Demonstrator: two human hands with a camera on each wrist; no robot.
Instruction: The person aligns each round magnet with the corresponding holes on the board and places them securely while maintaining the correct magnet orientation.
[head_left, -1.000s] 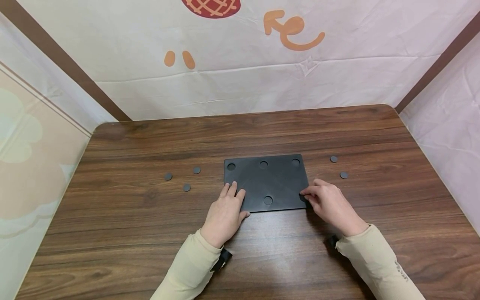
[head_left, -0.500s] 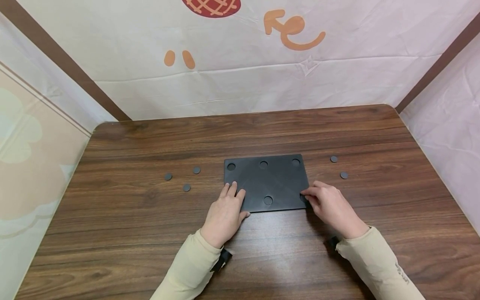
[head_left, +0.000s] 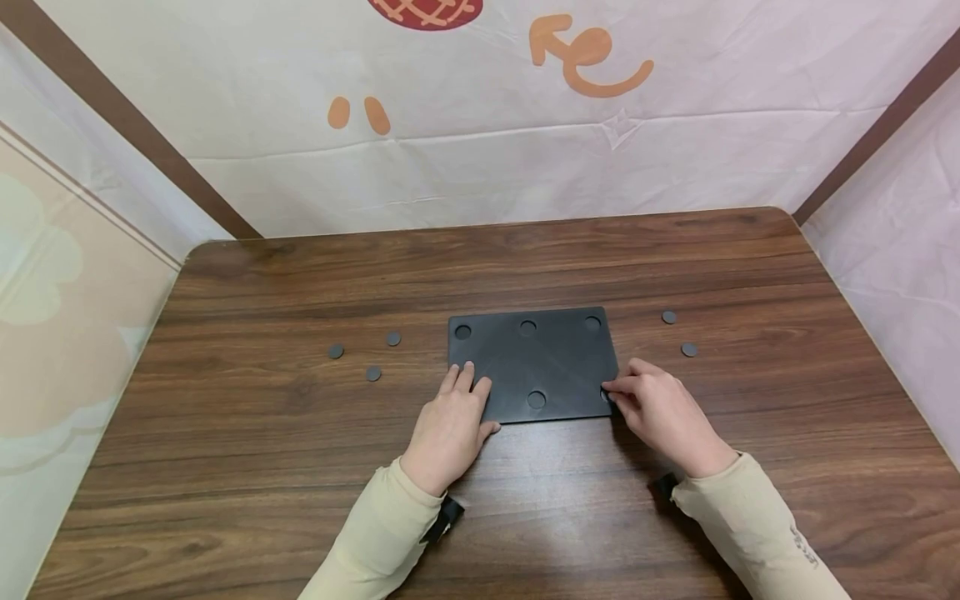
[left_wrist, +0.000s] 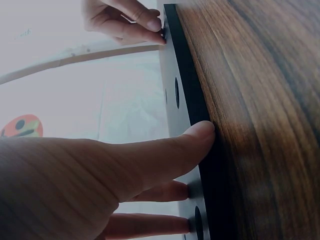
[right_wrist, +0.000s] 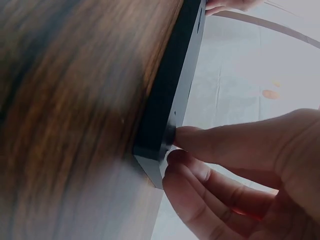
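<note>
A flat black rectangular board (head_left: pixel 555 362) with round recesses lies on the wooden table. My left hand (head_left: pixel 448 429) rests on its near-left corner, fingers extended over the top, and in the left wrist view the thumb (left_wrist: pixel 197 137) touches the front side. At the near-right corner my right hand (head_left: pixel 666 417) pinches a small dark disc (right_wrist: pixel 170 136) at the recess there; fingertips hide most of it. Recesses show along the far edge and at the near middle (head_left: pixel 536 400). The left hand covers the near-left part of the board.
Left of the board lie three loose grey discs, one of them the nearest disc (head_left: pixel 373 374). Two more lie on the right, a far disc (head_left: pixel 669 317) and a nearer disc (head_left: pixel 689 350). A printed cloth wall (head_left: pixel 480 175) stands behind the table (head_left: pixel 225 467).
The right hand's fingertips have shifted very slightly at the corner recess, and a little more of its rim shows. The left hand and the board stay in place.
</note>
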